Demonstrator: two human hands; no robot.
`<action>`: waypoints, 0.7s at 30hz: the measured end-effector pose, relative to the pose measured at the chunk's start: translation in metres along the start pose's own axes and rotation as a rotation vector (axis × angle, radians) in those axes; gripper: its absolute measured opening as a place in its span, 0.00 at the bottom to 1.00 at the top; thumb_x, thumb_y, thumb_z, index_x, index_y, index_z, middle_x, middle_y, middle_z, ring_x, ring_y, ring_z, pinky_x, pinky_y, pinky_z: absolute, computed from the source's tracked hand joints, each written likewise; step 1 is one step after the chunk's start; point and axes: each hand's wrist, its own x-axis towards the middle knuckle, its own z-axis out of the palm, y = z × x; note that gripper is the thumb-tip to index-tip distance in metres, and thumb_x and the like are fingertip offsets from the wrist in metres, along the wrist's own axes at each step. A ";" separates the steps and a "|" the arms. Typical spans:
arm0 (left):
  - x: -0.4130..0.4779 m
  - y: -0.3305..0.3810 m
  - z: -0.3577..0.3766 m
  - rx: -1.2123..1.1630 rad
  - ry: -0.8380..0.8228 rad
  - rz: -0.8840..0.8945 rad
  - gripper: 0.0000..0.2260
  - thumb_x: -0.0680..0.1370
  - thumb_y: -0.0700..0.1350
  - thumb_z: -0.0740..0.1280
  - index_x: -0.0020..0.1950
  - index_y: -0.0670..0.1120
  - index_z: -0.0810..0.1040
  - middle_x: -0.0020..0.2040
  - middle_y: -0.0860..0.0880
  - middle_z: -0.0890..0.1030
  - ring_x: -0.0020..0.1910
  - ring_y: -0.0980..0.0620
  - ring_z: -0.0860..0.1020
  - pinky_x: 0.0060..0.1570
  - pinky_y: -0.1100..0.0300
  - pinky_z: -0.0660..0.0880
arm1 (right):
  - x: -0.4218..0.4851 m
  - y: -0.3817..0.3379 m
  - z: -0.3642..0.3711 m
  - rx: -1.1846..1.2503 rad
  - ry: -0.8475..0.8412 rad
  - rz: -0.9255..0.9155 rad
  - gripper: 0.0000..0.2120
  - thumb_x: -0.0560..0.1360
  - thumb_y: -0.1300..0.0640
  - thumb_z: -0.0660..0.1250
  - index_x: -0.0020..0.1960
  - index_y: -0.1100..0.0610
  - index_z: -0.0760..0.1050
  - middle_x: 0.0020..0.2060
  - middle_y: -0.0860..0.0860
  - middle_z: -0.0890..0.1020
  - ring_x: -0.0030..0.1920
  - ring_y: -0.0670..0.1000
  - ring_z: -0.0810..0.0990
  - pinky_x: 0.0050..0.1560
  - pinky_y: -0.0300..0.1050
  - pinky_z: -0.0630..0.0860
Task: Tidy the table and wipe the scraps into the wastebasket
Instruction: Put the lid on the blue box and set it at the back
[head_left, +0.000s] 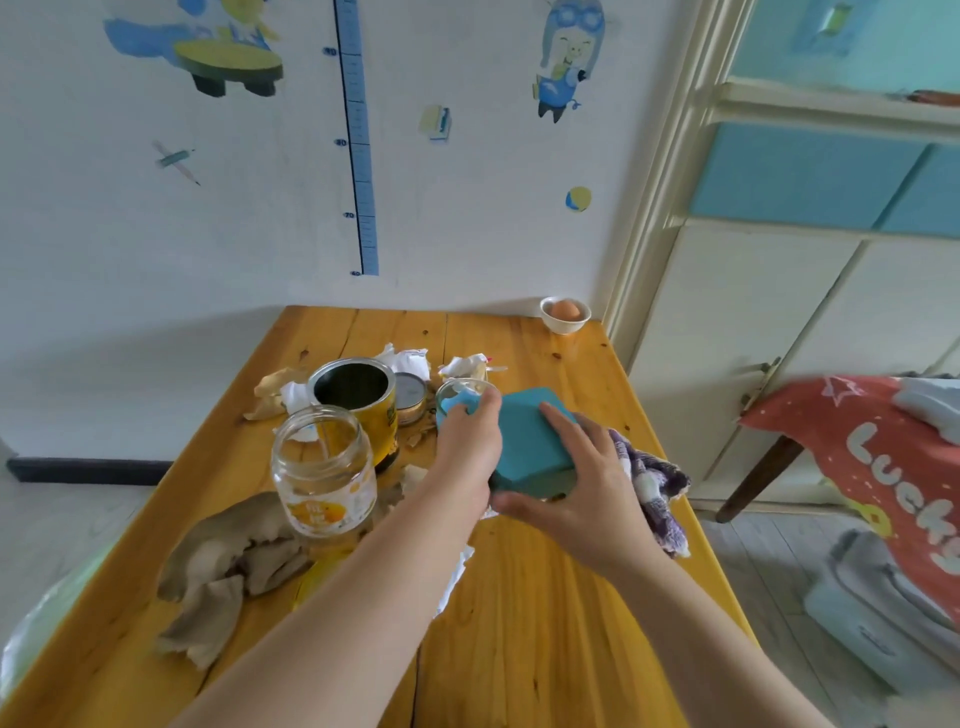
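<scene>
A teal hexagonal box (530, 441) sits mid-table on the wooden table (545, 597). My right hand (582, 488) grips its right and near sides, thumb under the front edge. My left hand (467, 441) holds the box's left side, fingers by a small glass (460, 395) with a light-blue piece in it. Crumpled paper scraps (410, 358) lie behind the containers. A purple checked cloth (654, 488) lies under my right hand. A beige rag (234, 561) lies at the near left.
An open glass jar (322, 478) and a yellow tin can (358, 400) with its lid (410, 397) beside it stand left of the box. A white bowl with an egg (565, 313) is at the far right corner. A chair with a red cloth (893, 467) stands right.
</scene>
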 end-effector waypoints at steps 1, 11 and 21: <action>0.007 0.004 0.007 0.010 -0.001 -0.005 0.19 0.79 0.56 0.56 0.60 0.43 0.71 0.44 0.46 0.74 0.38 0.52 0.72 0.31 0.60 0.66 | 0.007 0.003 0.000 -0.068 0.039 0.000 0.48 0.59 0.38 0.76 0.73 0.47 0.59 0.68 0.48 0.63 0.66 0.47 0.63 0.58 0.33 0.63; 0.041 0.001 0.045 -0.221 -0.265 0.204 0.14 0.81 0.51 0.55 0.65 0.52 0.68 0.53 0.52 0.77 0.52 0.53 0.78 0.49 0.58 0.77 | 0.068 0.043 -0.020 0.023 0.304 0.061 0.38 0.58 0.38 0.70 0.66 0.47 0.70 0.60 0.51 0.69 0.57 0.45 0.67 0.52 0.30 0.65; 0.081 -0.080 0.059 1.318 -0.174 0.907 0.26 0.71 0.62 0.54 0.61 0.49 0.76 0.59 0.46 0.80 0.60 0.43 0.77 0.55 0.47 0.75 | 0.181 0.076 -0.007 0.067 0.257 0.184 0.32 0.67 0.49 0.74 0.69 0.49 0.68 0.61 0.52 0.68 0.56 0.47 0.69 0.56 0.35 0.65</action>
